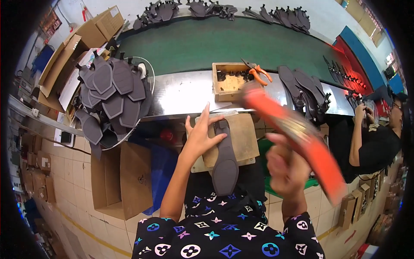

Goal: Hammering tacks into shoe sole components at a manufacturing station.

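Note:
In front of me a dark grey shoe insole (225, 172) lies lengthwise over a tan board (246, 140), its wide end hanging toward my lap. My left hand (201, 137) has its fingers spread, with the thumb and index finger touching the narrow far end of the insole, beside a small dark piece there. My right hand (282, 166) is raised to the right of the board, closed around a long red hammer (324, 166). Motion smears both the hammer and that hand. The hammer's dark far end reaches toward the wooden box.
A wooden box (228, 94) with small dark parts and orange-handled pliers (259, 74) stands on the metal bench. Dark insoles are piled at left (114, 105) and right (297, 84). Beyond runs a green conveyor belt (194, 45). A co-worker (373, 144) sits at right; a cardboard box (123, 181) stands at left.

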A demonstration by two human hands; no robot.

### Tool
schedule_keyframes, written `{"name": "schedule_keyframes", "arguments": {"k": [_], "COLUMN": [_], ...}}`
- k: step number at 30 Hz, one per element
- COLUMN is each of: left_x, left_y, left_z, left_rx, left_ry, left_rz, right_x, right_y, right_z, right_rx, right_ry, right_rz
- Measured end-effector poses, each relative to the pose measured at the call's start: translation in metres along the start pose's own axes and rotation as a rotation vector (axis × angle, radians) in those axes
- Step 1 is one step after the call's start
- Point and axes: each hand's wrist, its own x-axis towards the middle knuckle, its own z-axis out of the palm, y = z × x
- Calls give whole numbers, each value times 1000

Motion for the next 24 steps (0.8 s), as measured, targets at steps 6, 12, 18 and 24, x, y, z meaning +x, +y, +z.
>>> {"name": "schedule_keyframes", "arguments": {"k": [6,12,18,24], "left_x": [5,-38,-91,-101], "left_y": [6,35,105,107], "left_z": [-6,-12,-58,-59], "left_rx": [92,-457,-849,-1015], "left_ry": [62,-44,-304,-477], "left_rz": [57,164,3,-188], "right_x": [-25,-13,-24,-5], "right_y": [34,38,64,40], "right_z": [42,21,56,30], "right_rx": [150,91,-131,596], "right_ry": [-373,-137,-684,-654], "right_rz": [456,295,202,224]}}
